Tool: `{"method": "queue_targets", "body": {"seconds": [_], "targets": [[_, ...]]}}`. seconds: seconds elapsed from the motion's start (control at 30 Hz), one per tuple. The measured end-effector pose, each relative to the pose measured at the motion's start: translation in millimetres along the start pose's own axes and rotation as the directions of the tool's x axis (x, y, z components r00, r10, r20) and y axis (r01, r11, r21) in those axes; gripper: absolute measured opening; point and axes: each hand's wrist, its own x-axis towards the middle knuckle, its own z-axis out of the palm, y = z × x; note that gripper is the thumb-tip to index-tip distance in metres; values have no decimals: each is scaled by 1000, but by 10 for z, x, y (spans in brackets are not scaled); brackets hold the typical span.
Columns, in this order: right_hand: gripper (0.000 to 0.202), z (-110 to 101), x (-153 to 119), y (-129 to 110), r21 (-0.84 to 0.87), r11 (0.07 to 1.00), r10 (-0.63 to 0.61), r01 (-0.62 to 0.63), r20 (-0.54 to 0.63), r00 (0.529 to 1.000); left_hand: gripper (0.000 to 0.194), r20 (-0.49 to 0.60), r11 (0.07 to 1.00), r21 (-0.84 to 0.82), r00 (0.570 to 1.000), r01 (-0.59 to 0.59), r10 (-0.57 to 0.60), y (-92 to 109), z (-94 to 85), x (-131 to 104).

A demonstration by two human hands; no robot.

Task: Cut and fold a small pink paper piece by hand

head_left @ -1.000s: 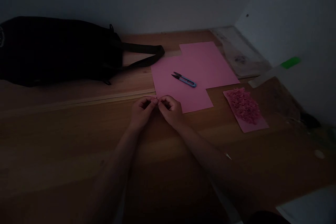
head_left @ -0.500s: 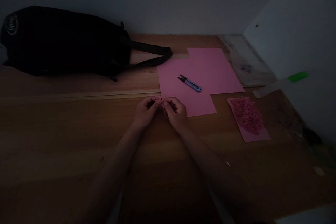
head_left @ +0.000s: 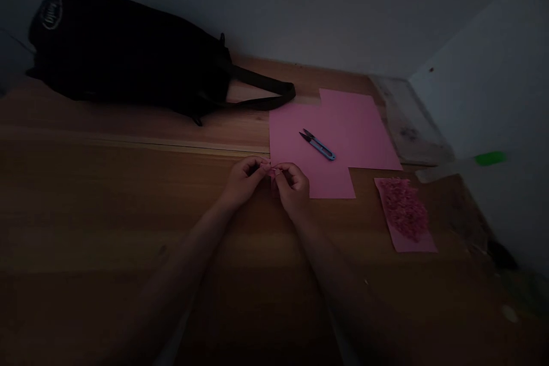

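My left hand [head_left: 245, 182] and my right hand [head_left: 294, 187] meet over the near edge of the pink paper, fingertips pinched close together. Between them they hold a small pink piece [head_left: 269, 168], mostly covered by the fingers; it looks like paper, but the dim light hides its exact shape. Just beyond the hands, blue-handled thread snips [head_left: 317, 145] lie on the large pink paper sheets [head_left: 364, 137], blades pointing up and left. Off to the right, a heap of crinkled pink shreds [head_left: 403, 209] rests on a smaller pink sheet [head_left: 414, 244].
A black bag [head_left: 128, 57] lies along the wall at the back left, its strap [head_left: 266, 83] reaching the pink sheets. Clear plastic [head_left: 412, 131] covers the back right corner. A green-ended object [head_left: 490, 158] sits by the right wall. The wooden table [head_left: 107, 211] spreads below everything.
The view has tilted and shifted, so the bag and sheets appear farther right. Both hands stay together at the same spot by the paper, fingers still pinching the pink piece.
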Motion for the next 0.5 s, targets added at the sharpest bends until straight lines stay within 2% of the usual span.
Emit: {"method": "queue_targets", "body": {"seconds": [0.5], "targets": [[12, -2, -4, -8, 49, 998, 25, -26, 12, 1000, 11, 18, 993, 105, 999, -47, 45, -9, -4, 15]]}}
